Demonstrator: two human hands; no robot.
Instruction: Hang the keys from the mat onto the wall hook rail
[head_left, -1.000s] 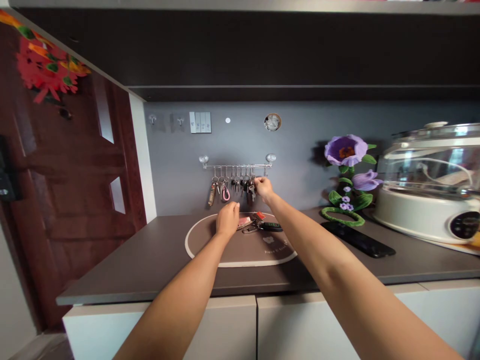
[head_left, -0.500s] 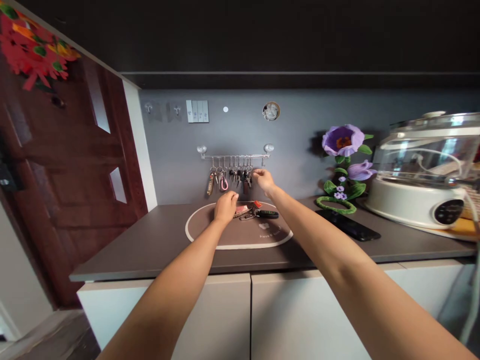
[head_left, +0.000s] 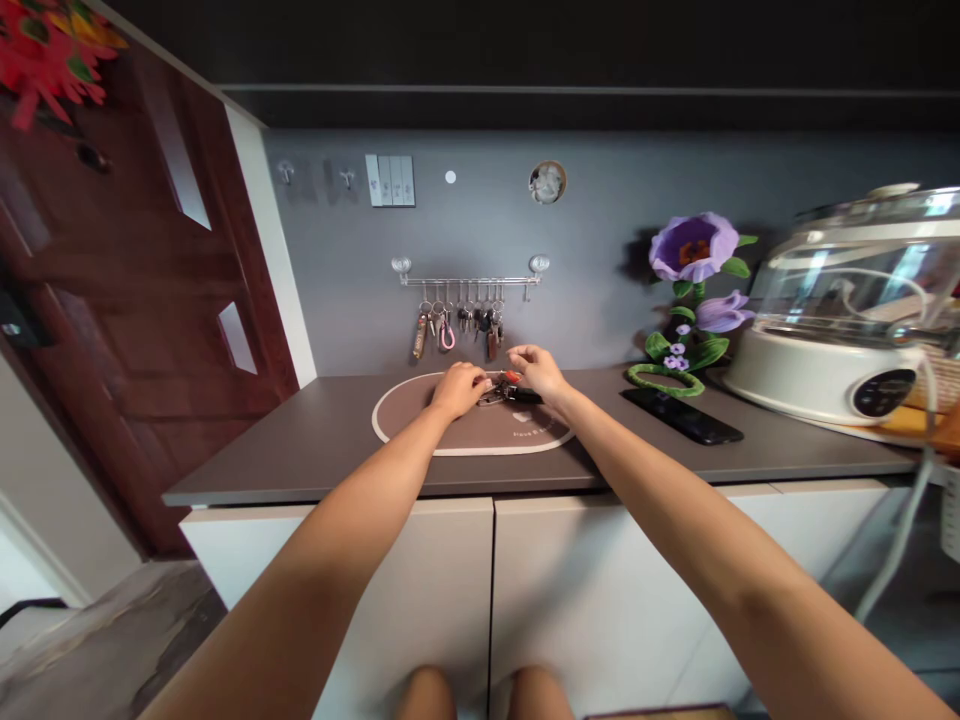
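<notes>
A small pile of keys and key fobs (head_left: 495, 392) lies on an oval brown mat (head_left: 405, 425) with a pale rim. My left hand (head_left: 457, 390) rests at the left side of this pile, fingers bent and loosely apart, tips touching or just over the keys. Over the pile's right side is my right hand (head_left: 541, 374), its fingers curved and apart with nothing visible between them. It partly covers a black fob (head_left: 526, 396); a small orange-red piece (head_left: 512, 377) shows between the hands. Above, several key sets (head_left: 477, 322) hang from a clear hook rail (head_left: 469, 281) on the wall.
A black phone (head_left: 682, 415) lies to the right on the dark counter (head_left: 285, 455). Behind it stands a purple fabric flower (head_left: 694, 247) on a green ring base. A white appliance with a clear lid (head_left: 817, 368) fills the right end. An overhead cabinet (head_left: 480, 60) spans the top.
My right hand has come down from beside the hanging keys to the pile on the mat. My left hand has shifted slightly right and its fingers have loosened. The view has tilted downward.
</notes>
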